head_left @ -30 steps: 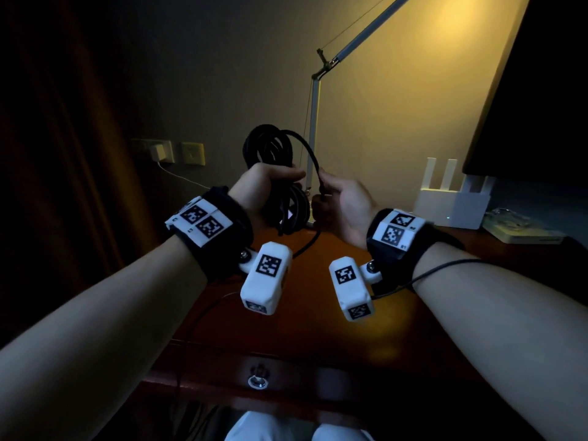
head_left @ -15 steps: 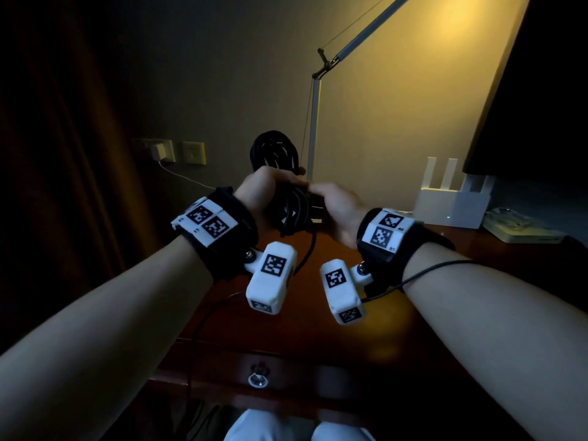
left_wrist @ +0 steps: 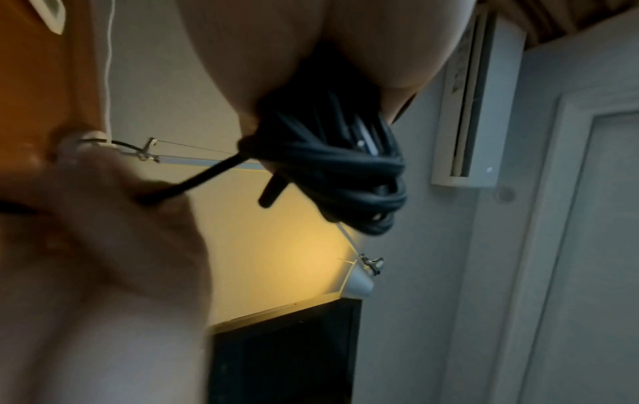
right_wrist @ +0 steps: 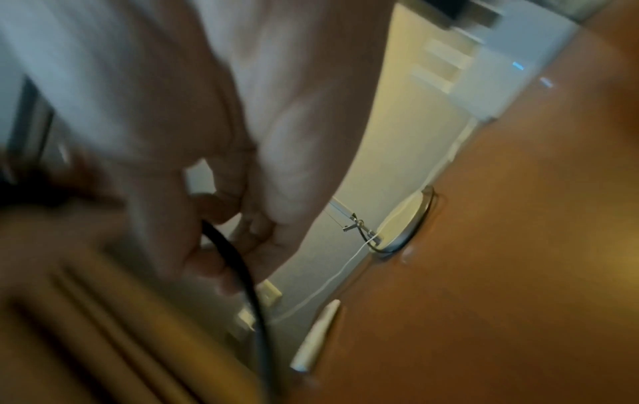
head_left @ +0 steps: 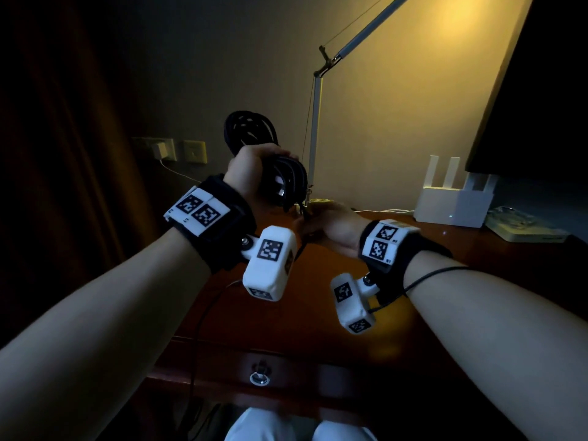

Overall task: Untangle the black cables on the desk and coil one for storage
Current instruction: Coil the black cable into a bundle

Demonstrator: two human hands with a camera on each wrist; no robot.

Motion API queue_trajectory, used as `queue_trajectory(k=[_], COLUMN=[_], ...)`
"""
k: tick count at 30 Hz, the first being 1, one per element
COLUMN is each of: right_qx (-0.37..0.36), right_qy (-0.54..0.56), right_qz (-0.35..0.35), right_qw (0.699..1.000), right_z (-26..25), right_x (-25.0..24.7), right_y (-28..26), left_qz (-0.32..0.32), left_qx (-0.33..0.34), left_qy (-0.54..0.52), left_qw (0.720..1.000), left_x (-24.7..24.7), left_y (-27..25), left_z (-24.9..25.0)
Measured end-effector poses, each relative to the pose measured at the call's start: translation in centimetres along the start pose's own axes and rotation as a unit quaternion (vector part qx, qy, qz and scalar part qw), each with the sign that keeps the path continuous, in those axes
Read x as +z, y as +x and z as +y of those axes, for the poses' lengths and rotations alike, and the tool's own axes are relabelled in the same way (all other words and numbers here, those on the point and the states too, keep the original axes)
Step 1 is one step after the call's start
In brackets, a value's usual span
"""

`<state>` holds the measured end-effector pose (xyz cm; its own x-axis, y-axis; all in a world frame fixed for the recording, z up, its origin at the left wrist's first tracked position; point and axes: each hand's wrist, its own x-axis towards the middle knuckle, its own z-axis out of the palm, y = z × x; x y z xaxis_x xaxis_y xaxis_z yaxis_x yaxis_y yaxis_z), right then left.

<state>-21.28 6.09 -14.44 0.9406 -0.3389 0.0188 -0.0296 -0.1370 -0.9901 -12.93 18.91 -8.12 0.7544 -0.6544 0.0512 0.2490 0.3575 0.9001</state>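
My left hand (head_left: pixel 257 167) is raised above the desk (head_left: pixel 318 300) and grips a coil of black cable (head_left: pixel 251 130) round its middle. Loops stick out above and below the fist, and in the left wrist view the coil (left_wrist: pixel 339 169) hangs from the palm with a short plug end (left_wrist: pixel 271 191) poking out. My right hand (head_left: pixel 318 226) sits just below and right of the coil and pinches the loose strand (left_wrist: pixel 193 180) leading off it. The blurred right wrist view shows its fingers (right_wrist: pixel 221 246) curled round the strand (right_wrist: pixel 242 273). A cable tail (head_left: pixel 203 316) runs down off the desk's front.
A desk lamp arm (head_left: pixel 315 122) stands right behind the coil. At the back right are a white router (head_left: pixel 455 205), a pale box (head_left: pixel 525 230) and a dark monitor (head_left: pixel 528 90). Wall sockets with a charger (head_left: pixel 160 151) are at the left; a drawer pull (head_left: pixel 259 377) is below.
The open loop that the right hand was leading over has been laid onto the coil. The right hand has dropped from beside the coil to below it, still holding the strand. The left hand rose slightly.
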Motion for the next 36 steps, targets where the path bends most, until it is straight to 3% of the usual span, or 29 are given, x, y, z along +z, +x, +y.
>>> queue_trajectory(k=[5,10,12,17,19,22,25,28,31,34,36], right_qx=[0.004,-0.041,-0.05,-0.096,-0.103,-0.081,-0.016,0.037,0.045,0.05,0.071], right_qy=[-0.123,-0.04,-0.065,-0.196,-0.235,-0.257,-0.122,-0.016,-0.005,-0.065,-0.099], right_qz=[-0.009,0.085,0.112,0.072,0.04,0.029,0.01,-0.008,-0.011,-0.024,-0.013], right_qw=[0.992,0.995,0.99,0.973,0.966,0.963,0.992,0.999,0.999,0.996,0.992], right_z=[0.6,0.5,0.2,-1.6,-2.1,-2.2,-1.3,0.3,1.3,1.9,2.5], right_x=[0.6,-0.3,-0.6,0.2,0.4,0.0,0.0,0.0,0.0,-0.4,-0.7], right_y=[-0.7,-0.4,0.0,0.2,0.1,-0.1,-0.9,-1.3,-1.0,-1.2,-1.2], left_qz=[-0.015,0.006,0.014,0.029,0.051,0.068,0.083,0.07,0.036,-0.026,-0.032], left_qx=[0.03,0.028,0.031,0.009,0.012,0.017,0.013,-0.003,-0.022,-0.03,-0.011], left_qy=[-0.068,-0.06,-0.04,0.006,0.071,0.093,0.068,0.064,0.037,-0.024,-0.051], left_qw=[0.997,0.998,0.999,1.0,0.996,0.993,0.994,0.995,0.998,0.999,0.998], left_x=[0.7,0.0,-0.2,-0.5,-0.7,-0.7,-0.7,-0.7,-0.4,0.0,-0.1], left_y=[-0.4,-0.1,-0.2,0.8,1.2,1.5,1.7,1.9,1.2,1.3,1.4], left_z=[0.4,0.6,0.6,-1.4,-1.9,-1.8,-1.3,-0.5,-0.1,0.1,0.5])
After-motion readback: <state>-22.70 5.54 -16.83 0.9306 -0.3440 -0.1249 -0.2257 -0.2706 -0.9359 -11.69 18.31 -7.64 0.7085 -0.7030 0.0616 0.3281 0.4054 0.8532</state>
